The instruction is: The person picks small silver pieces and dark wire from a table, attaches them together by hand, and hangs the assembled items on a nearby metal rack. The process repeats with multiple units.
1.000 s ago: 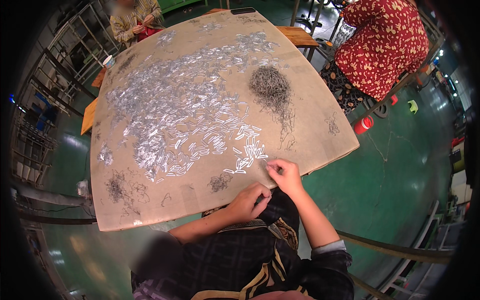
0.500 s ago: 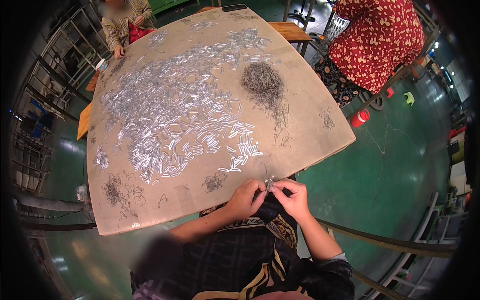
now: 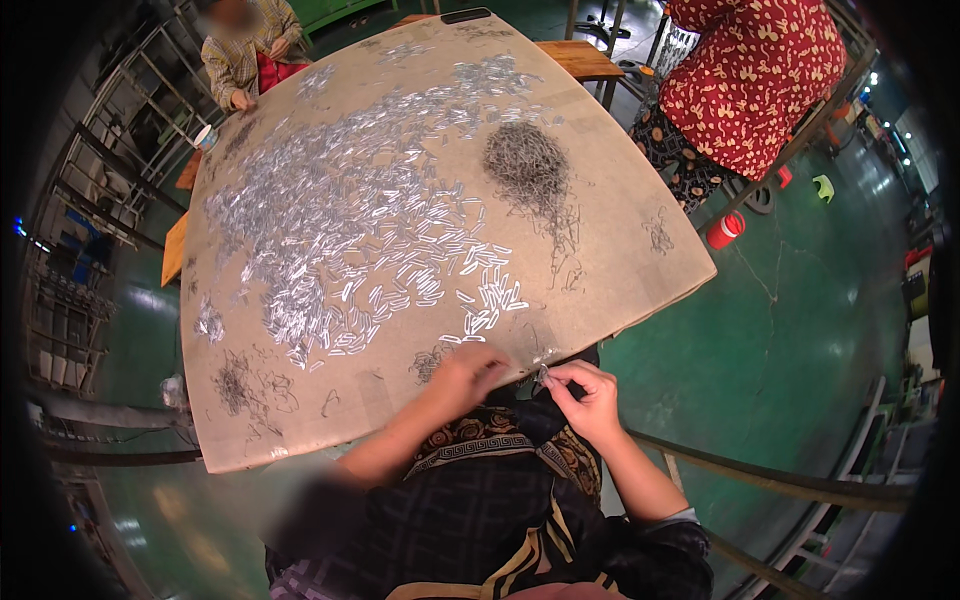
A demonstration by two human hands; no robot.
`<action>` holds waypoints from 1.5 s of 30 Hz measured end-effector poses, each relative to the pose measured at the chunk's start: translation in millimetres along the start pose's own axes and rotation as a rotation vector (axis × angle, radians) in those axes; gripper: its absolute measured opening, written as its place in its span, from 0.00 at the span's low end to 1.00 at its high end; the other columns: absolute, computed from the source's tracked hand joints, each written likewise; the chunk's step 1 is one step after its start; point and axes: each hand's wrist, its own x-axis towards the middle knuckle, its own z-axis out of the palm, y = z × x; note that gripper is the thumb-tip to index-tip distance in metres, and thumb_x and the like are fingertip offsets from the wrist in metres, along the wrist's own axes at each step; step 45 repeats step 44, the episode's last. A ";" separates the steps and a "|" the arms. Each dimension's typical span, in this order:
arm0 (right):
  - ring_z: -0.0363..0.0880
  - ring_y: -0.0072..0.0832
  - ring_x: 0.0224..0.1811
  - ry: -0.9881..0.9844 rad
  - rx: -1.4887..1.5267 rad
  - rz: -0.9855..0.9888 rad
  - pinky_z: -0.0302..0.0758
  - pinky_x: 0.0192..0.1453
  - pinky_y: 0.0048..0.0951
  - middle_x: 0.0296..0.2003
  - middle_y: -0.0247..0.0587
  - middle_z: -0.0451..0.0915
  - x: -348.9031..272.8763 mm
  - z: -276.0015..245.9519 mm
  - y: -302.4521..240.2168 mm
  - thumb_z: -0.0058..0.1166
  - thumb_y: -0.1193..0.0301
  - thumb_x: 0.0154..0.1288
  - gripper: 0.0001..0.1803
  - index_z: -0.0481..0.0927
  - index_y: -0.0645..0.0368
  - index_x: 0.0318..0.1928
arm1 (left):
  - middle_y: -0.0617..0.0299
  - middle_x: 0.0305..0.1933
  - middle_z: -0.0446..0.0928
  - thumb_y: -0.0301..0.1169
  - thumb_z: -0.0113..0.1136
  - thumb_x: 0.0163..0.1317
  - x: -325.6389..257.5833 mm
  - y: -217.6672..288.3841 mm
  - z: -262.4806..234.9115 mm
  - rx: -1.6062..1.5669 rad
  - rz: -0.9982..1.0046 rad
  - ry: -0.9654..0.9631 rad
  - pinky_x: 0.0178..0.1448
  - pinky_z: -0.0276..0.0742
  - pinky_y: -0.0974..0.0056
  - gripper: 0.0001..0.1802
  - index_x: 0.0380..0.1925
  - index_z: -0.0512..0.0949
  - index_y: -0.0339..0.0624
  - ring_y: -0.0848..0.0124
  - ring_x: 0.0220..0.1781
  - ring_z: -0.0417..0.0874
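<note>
My right hand (image 3: 590, 398) is just off the table's near edge, thumb and fingers pinched on a small shiny metal piece (image 3: 543, 373); its exact shape is too small to make out. To its left, my left hand (image 3: 462, 380) hovers over the near edge, apart from the right. Motion smears its fingers, so I cannot tell whether they hold anything. Beside it lies a small heap of thin dark wire bits (image 3: 428, 363). Beyond both hands, many narrow silver metal loops (image 3: 400, 250) spread over the brown table top (image 3: 620, 230).
A large dark heap of wire bits (image 3: 524, 163) trails toward me at the right. Another wire cluster (image 3: 236, 388) lies near the left corner. Across the table sits a person in a checked sleeve (image 3: 232, 68); a person in red patterned clothing (image 3: 750, 80) is at right, near a red container (image 3: 726, 230).
My left hand has pulled away leftward from my right hand, which keeps its pinch at the table edge. The whole view has shifted slightly.
</note>
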 end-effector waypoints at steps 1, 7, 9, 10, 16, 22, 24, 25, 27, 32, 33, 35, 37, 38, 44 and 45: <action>0.82 0.27 0.28 0.002 0.002 -0.012 0.76 0.35 0.25 0.30 0.42 0.84 0.1 0.3 0.8 0.63 0.83 0.54 0.06 0.84 0.66 0.34 | 0.53 0.34 0.80 0.25 0.66 0.54 3.3 -11.4 -10.3 0.126 0.005 0.019 0.44 0.77 0.55 0.06 0.33 0.81 0.40 0.53 0.38 0.81; 0.81 0.27 0.27 0.001 -0.014 -0.034 0.75 0.34 0.25 0.28 0.42 0.83 -2.3 3.4 6.7 0.63 0.82 0.54 0.05 0.83 0.66 0.33 | 0.53 0.32 0.81 0.28 0.69 0.51 10.1 -53.6 -44.0 0.382 -0.237 0.002 0.42 0.77 0.56 0.07 0.31 0.83 0.41 0.54 0.36 0.82; 0.80 0.27 0.27 0.000 -0.004 -0.031 0.75 0.34 0.25 0.28 0.42 0.83 -2.5 5.7 6.0 0.63 0.82 0.54 0.05 0.83 0.66 0.33 | 0.53 0.31 0.81 0.29 0.70 0.50 12.5 -60.6 -43.9 0.325 -0.305 -0.005 0.41 0.78 0.56 0.08 0.30 0.84 0.41 0.53 0.34 0.82; 0.80 0.27 0.27 0.001 -0.001 -0.028 0.75 0.34 0.25 0.28 0.42 0.83 -2.2 6.1 5.8 0.63 0.82 0.54 0.05 0.83 0.66 0.33 | 0.52 0.31 0.81 0.30 0.70 0.50 15.7 -62.5 -43.3 0.311 -0.316 0.001 0.41 0.78 0.56 0.08 0.30 0.84 0.40 0.53 0.34 0.82; 0.80 0.27 0.27 -0.007 -0.008 -0.020 0.74 0.33 0.25 0.28 0.41 0.83 -3.6 6.2 6.0 0.63 0.81 0.55 0.04 0.83 0.66 0.33 | 0.49 0.33 0.82 0.28 0.67 0.52 22.9 -58.3 -26.6 0.271 -0.252 0.028 0.42 0.78 0.54 0.06 0.30 0.83 0.38 0.51 0.36 0.83; 0.79 0.27 0.26 0.005 0.002 -0.007 0.74 0.32 0.26 0.27 0.41 0.82 -5.9 8.3 10.6 0.63 0.81 0.55 0.05 0.83 0.65 0.33 | 0.50 0.32 0.81 0.26 0.66 0.54 43.4 -42.6 1.8 0.235 -0.117 0.010 0.42 0.79 0.57 0.06 0.32 0.83 0.37 0.55 0.35 0.83; 0.79 0.28 0.26 0.009 -0.009 -0.009 0.74 0.32 0.26 0.27 0.42 0.82 -7.2 7.9 10.5 0.63 0.81 0.55 0.05 0.83 0.65 0.34 | 0.51 0.33 0.81 0.26 0.63 0.55 61.4 -43.1 13.9 0.297 0.055 0.027 0.42 0.79 0.57 0.06 0.32 0.83 0.38 0.55 0.36 0.83; 0.79 0.28 0.26 0.010 -0.021 -0.014 0.74 0.32 0.26 0.27 0.42 0.82 -7.9 7.4 11.1 0.63 0.81 0.55 0.05 0.83 0.65 0.34 | 0.52 0.34 0.80 0.27 0.62 0.55 71.4 -43.8 20.4 0.328 0.143 0.036 0.42 0.79 0.57 0.06 0.32 0.83 0.39 0.55 0.37 0.82; 0.79 0.29 0.26 0.009 -0.031 -0.032 0.74 0.32 0.27 0.27 0.42 0.82 -8.5 7.2 11.0 0.63 0.81 0.55 0.05 0.83 0.65 0.34 | 0.54 0.34 0.80 0.27 0.59 0.53 89.8 -49.4 33.6 0.489 0.268 -0.036 0.43 0.79 0.58 0.06 0.30 0.83 0.39 0.56 0.37 0.82; 0.79 0.30 0.26 0.017 -0.035 -0.061 0.75 0.32 0.28 0.28 0.42 0.82 -10.7 10.0 11.1 0.63 0.81 0.55 0.05 0.82 0.65 0.34 | 0.54 0.30 0.80 0.28 0.57 0.46 112.7 -42.4 50.2 0.837 0.407 -0.280 0.39 0.81 0.61 0.07 0.24 0.81 0.38 0.59 0.35 0.83; 0.79 0.30 0.26 0.018 -0.042 -0.070 0.75 0.32 0.28 0.28 0.42 0.82 -11.4 10.0 12.5 0.63 0.81 0.55 0.05 0.82 0.65 0.34 | 0.54 0.28 0.80 0.27 0.58 0.45 114.5 -38.2 51.6 0.870 0.425 -0.304 0.36 0.81 0.62 0.06 0.22 0.82 0.38 0.60 0.34 0.83; 0.79 0.31 0.26 0.015 -0.052 -0.074 0.75 0.32 0.28 0.27 0.42 0.82 -11.9 10.6 14.1 0.63 0.81 0.55 0.05 0.83 0.65 0.34 | 0.53 0.26 0.80 0.27 0.59 0.43 117.0 -34.5 53.0 0.903 0.459 -0.325 0.33 0.81 0.63 0.06 0.21 0.81 0.38 0.62 0.33 0.83; 0.78 0.31 0.25 0.013 -0.057 -0.079 0.75 0.32 0.28 0.27 0.42 0.82 -11.1 10.3 13.5 0.63 0.81 0.55 0.05 0.83 0.65 0.34 | 0.52 0.25 0.80 0.28 0.59 0.43 118.3 -36.9 56.3 0.898 0.496 -0.316 0.31 0.81 0.63 0.06 0.21 0.81 0.38 0.62 0.31 0.83; 0.78 0.31 0.25 0.016 -0.057 -0.078 0.75 0.32 0.28 0.27 0.42 0.81 -11.0 10.1 13.2 0.63 0.81 0.55 0.05 0.83 0.64 0.34 | 0.53 0.26 0.80 0.28 0.59 0.44 118.4 -39.9 57.5 0.885 0.471 -0.311 0.32 0.81 0.61 0.05 0.21 0.81 0.38 0.61 0.32 0.83; 0.79 0.30 0.26 0.044 -0.047 -0.066 0.75 0.32 0.29 0.27 0.42 0.82 -12.4 7.4 13.1 0.63 0.81 0.55 0.05 0.83 0.64 0.34 | 0.56 0.35 0.84 0.34 0.67 0.42 119.2 -44.4 40.9 0.430 0.068 -0.235 0.43 0.81 0.54 0.10 0.27 0.81 0.45 0.50 0.37 0.84; 0.79 0.30 0.26 0.044 -0.047 -0.066 0.75 0.32 0.29 0.27 0.42 0.82 -12.4 7.4 13.1 0.63 0.81 0.55 0.05 0.83 0.64 0.34 | 0.56 0.35 0.84 0.34 0.67 0.42 119.2 -44.4 40.9 0.430 0.068 -0.235 0.43 0.81 0.54 0.10 0.27 0.81 0.45 0.50 0.37 0.84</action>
